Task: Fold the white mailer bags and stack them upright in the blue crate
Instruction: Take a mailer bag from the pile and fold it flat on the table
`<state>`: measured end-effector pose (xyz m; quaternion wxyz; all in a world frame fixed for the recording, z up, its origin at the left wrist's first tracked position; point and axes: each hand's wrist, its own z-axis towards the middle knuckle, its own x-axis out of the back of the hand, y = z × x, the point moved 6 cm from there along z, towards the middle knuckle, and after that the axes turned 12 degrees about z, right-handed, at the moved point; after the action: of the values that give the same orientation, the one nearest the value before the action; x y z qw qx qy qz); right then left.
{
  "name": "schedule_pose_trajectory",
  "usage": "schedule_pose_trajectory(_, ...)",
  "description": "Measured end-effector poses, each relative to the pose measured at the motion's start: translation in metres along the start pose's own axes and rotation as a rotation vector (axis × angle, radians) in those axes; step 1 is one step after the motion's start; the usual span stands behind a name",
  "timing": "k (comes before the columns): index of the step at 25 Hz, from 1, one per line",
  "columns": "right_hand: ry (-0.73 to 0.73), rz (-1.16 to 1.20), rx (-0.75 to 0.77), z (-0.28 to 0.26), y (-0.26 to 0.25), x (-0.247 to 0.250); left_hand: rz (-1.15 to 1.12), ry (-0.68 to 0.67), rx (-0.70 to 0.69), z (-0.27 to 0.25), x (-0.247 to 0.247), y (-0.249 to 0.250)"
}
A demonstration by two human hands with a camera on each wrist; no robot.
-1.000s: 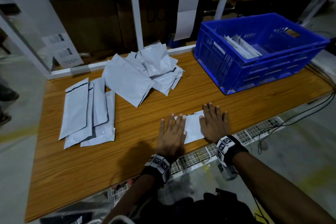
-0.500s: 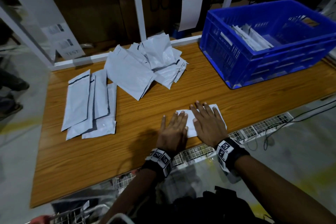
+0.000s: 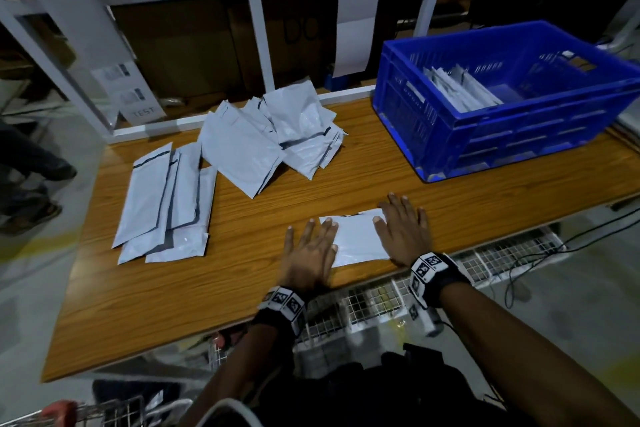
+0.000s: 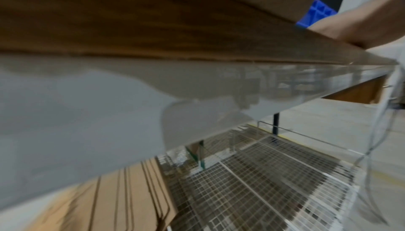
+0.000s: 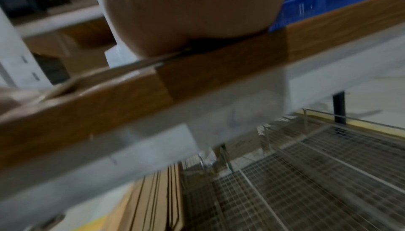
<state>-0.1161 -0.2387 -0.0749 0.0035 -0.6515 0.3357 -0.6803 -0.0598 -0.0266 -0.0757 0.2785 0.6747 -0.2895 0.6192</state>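
While both palms lie flat, left hand [image 3: 309,251] and right hand [image 3: 404,231] press straight, spread fingers on the folded white plastic mailer bag [image 3: 356,239] between them, gripping nothing, on the wooden counter [image 3: 242,281].

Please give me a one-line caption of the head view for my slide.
Both hands, left hand and right hand, press a folded white mailer bag flat beside the blue crate.

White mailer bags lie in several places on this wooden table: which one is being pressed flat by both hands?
The small folded white mailer bag at the table's near edge; the left hand and right hand lie flat on its ends.
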Motion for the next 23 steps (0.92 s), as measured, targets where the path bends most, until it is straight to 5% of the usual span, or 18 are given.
schedule_pose_trajectory(4,0.029,0.052,0.058,-0.01,-0.003,0.019,0.013,0.001,0.136,-0.002,0.004,0.0)
schedule_pose_trajectory(9,0.029,0.276,-0.065,-0.023,0.01,0.024,-0.109,-0.052,0.3,-0.009,0.011,0.025)
schedule_pose_trajectory(15,-0.02,0.378,-0.069,-0.039,0.051,0.035,-0.23,0.028,0.365,-0.004,0.021,0.068)
schedule_pose_trajectory(19,0.062,0.519,-0.098,-0.048,0.074,0.071,-0.456,0.136,0.4,0.008,0.026,0.09)
schedule_pose_trajectory(23,0.203,0.636,0.096,-0.059,0.076,0.134,-0.871,0.233,0.42,0.022,0.056,0.118)
